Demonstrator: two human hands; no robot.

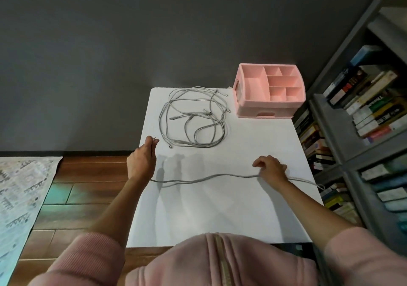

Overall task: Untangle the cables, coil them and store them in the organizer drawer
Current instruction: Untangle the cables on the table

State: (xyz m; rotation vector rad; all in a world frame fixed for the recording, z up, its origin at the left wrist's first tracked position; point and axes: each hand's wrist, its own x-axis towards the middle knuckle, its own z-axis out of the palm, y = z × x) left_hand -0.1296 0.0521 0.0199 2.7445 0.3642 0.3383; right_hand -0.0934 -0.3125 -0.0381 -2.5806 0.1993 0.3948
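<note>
- One cable (204, 176) lies apart from the rest, stretched across the near part of the white table (220, 215). I judge it to be the first one freed, and nothing is coiled yet.
- At the table's left edge, the left hand (142, 161) pinches what looks like a plug end of this cable between its fingertips, raised just above the tabletop. The cord comes back into view below the wrist.
- Just beyond and to the right of that hand, the tangle (193, 118) of grey cables lies on the far half of the table in loose overlapping loops, with several plugs showing. Neither hand touches it, and it looks unsorted.
- Further right, the right hand (272, 169) has its fingers curled round the separated cable, well apart from the left hand. The cord's tail runs on past it to the right table edge.
- At the far right corner stands the pink organizer (271, 91). I can see nothing in its top compartments, and its drawer (264, 114) at the front looks closed.
- As I judge it, most of the task is left: coil this cable, separate and coil the others, open the drawer and stow them all.
</note>
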